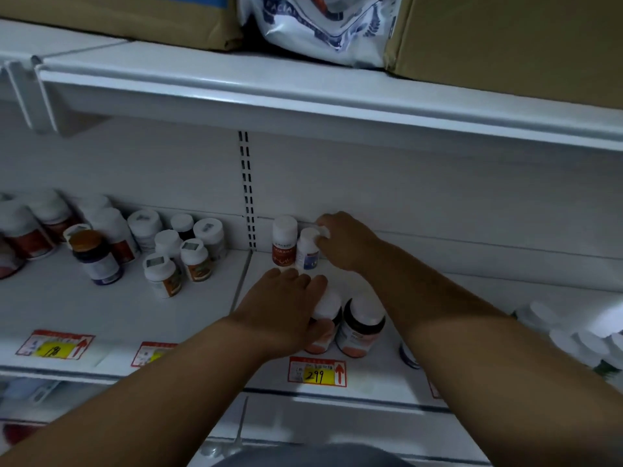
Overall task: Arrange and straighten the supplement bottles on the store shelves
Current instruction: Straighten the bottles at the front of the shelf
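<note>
Four bottles in front of me, white caps: left hand [286, 305] grips a dark one [325, 318], right hand [344, 241] pinches a small white one [307, 249].

The left hand [286, 310] covers most of the dark bottle [325, 326] it grips, so that label can't be read. The right hand [349, 241] hides a small white-capped bottle [324, 230] almost entirely, only a sliver of cap showing. Under the right forearm, a blue-labelled bottle [408, 355] peeks out, mostly hidden. Far right, the white-capped bottles [573, 335] are blurred. The cardboard boxes [505, 35] and printed bag [317, 25] run off the top edge. The second price tag [150, 353] sits half behind the left forearm, its number unreadable.
</note>
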Demonstrator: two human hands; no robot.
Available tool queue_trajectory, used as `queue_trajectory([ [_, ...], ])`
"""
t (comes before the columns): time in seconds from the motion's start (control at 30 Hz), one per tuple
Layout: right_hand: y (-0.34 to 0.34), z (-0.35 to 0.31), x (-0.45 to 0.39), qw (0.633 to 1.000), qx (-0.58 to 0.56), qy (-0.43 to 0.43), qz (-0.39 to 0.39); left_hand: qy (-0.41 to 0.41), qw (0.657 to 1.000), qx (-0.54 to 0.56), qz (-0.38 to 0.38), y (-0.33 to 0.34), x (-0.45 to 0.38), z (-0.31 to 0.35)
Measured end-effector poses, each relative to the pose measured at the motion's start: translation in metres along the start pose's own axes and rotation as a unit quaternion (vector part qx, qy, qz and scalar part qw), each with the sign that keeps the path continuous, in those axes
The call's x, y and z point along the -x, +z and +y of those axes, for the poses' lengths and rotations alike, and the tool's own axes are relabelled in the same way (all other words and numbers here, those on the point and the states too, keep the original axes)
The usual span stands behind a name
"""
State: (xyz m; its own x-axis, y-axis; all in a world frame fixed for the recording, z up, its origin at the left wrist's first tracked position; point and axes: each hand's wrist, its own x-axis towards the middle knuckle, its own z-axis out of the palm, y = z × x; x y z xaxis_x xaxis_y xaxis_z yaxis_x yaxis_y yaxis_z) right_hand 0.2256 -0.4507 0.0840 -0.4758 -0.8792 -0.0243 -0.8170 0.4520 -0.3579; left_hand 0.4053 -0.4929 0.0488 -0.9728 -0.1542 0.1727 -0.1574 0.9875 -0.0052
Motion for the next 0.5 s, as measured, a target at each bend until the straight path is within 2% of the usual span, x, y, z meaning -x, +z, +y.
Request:
queue_trajectory([
  [0.1,0.008,-0.011,-0.026,0.996,0.083,-0.015,-0.040,-0.006,1.000,-0.005,0.005,-0.002,0.000,0.002],
  [0.23,0.018,-0.014,-0.033,0.993,0.115,-0.020,-0.004,-0.020,1.000,0.002,0.008,-0.005,0.001,0.001],
  [0.33,0.019,-0.011,-0.034,0.992,0.122,-0.017,-0.014,-0.051,0.996,0.059,0.040,-0.011,0.004,-0.005],
  [0.4,0.018,-0.007,-0.030,0.996,0.084,-0.013,0.007,-0.078,0.989,0.101,0.075,-0.014,0.006,-0.012],
  [0.5,0.008,-0.005,-0.014,0.995,-0.074,0.011,0.069,-0.138,0.969,0.164,0.124,-0.014,0.009,-0.024],
])
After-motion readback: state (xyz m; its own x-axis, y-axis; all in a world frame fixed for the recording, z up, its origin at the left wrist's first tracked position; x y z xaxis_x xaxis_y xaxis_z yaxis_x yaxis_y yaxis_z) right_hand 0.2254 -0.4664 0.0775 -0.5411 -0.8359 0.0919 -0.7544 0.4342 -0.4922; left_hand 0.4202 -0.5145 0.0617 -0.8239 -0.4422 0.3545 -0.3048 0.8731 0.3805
